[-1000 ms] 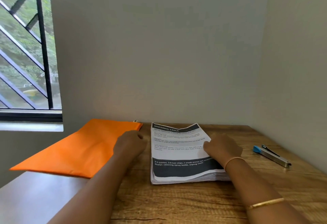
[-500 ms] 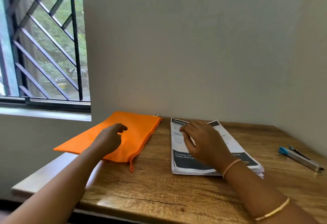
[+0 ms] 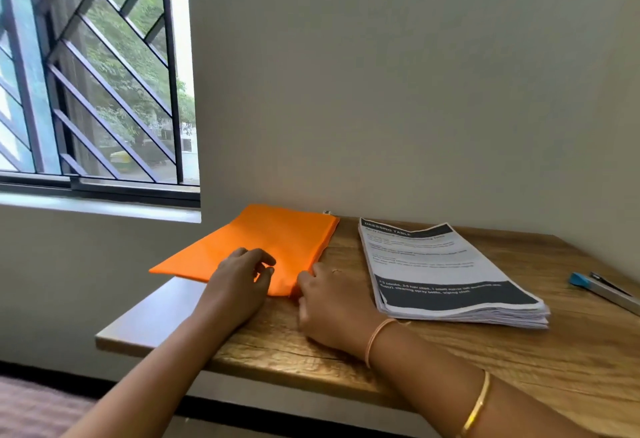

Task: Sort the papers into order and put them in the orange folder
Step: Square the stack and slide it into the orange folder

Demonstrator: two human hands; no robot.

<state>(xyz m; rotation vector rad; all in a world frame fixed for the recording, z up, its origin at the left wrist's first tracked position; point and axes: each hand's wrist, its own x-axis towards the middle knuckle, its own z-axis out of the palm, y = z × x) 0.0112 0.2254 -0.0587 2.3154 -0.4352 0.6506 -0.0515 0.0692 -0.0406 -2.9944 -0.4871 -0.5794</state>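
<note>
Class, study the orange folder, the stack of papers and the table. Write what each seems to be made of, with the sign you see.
Orange folder: likely soft matte fabric or thin plastic; dull surface with no glare, seamed edge.
Stack of papers: plain matte printed paper; thin sheet edges show at the side.
Table: wood or wood-look laminate with a slight sheen; grain pattern visible.

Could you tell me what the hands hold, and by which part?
The orange folder, at its near right corner: the left hand seems to pinch the fabric; the right hand touches the corner, grip unclear.
</note>
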